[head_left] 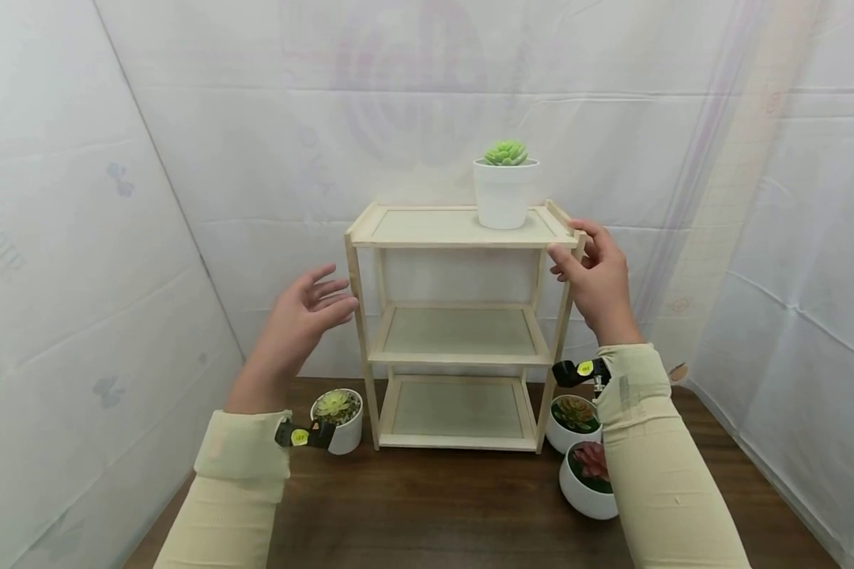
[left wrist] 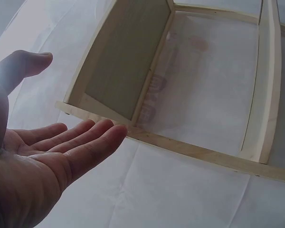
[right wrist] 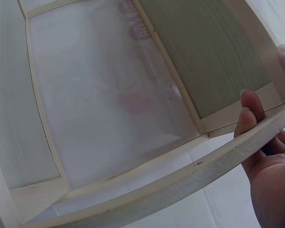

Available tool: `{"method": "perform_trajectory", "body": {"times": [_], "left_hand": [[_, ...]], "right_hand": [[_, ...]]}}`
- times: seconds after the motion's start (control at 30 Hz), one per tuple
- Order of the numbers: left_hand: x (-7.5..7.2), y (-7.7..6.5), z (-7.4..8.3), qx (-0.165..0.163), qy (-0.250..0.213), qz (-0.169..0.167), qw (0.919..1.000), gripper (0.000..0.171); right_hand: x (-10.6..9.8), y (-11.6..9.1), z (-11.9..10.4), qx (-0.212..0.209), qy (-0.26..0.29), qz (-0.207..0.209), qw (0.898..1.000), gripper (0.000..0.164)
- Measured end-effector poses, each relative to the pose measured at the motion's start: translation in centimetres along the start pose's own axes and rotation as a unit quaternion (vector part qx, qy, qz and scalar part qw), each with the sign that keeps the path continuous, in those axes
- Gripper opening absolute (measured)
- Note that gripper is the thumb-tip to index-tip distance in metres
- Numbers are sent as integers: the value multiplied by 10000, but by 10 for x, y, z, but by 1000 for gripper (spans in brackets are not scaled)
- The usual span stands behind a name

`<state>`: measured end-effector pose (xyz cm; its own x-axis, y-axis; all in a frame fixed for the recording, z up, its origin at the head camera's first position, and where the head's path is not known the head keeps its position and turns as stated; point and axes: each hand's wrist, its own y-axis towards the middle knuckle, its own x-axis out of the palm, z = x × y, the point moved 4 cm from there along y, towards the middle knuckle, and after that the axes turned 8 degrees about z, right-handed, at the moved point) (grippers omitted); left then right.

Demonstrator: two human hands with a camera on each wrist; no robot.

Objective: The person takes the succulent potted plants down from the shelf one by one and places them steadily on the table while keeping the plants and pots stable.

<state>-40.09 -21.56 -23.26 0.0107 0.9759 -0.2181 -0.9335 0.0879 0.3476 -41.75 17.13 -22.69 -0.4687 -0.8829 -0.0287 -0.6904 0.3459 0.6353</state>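
Note:
A three-tier light wooden shelf (head_left: 462, 358) stands upright on the table. My right hand (head_left: 598, 278) grips its upper right corner, thumb in front. In the right wrist view two fingertips (right wrist: 247, 122) curl round the post under the top board. Beside the left post, my left hand (head_left: 300, 324) is held with its fingers straight and slightly spread. Its fingertips (left wrist: 118, 132) are right at the post in the left wrist view. A white pot with a green succulent (head_left: 504, 195) sits on the top tier, toward the right.
On the brown wooden table (head_left: 427, 506), a white pot with a pale green succulent (head_left: 347, 436) stands left of the shelf. To its right are a pot with an orange-green succulent (head_left: 575, 417) and a pot with a red one (head_left: 587, 496), partly behind my right sleeve. White sheeting (head_left: 256, 142) surrounds the table.

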Motion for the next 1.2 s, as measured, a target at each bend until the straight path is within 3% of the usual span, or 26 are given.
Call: {"method": "perform_trajectory", "body": {"times": [0.27,0.7,0.93,1.2], "left_hand": [[2,2,10,93,251,-53,9996,79],[6,8,22,245,47,-52,9997,76],[9,11,30,340,302,-5,9990,75],[12,15,43,441,153,53,9989,75]], "right_hand": [[0,-1,3,44,-24,-17,10000,54],[2,1,3,41,-36,-36,10000,55],[4,1,4,33,-49,-28,10000,55],[5,1,4,22,-69,-53,10000,55]]}}
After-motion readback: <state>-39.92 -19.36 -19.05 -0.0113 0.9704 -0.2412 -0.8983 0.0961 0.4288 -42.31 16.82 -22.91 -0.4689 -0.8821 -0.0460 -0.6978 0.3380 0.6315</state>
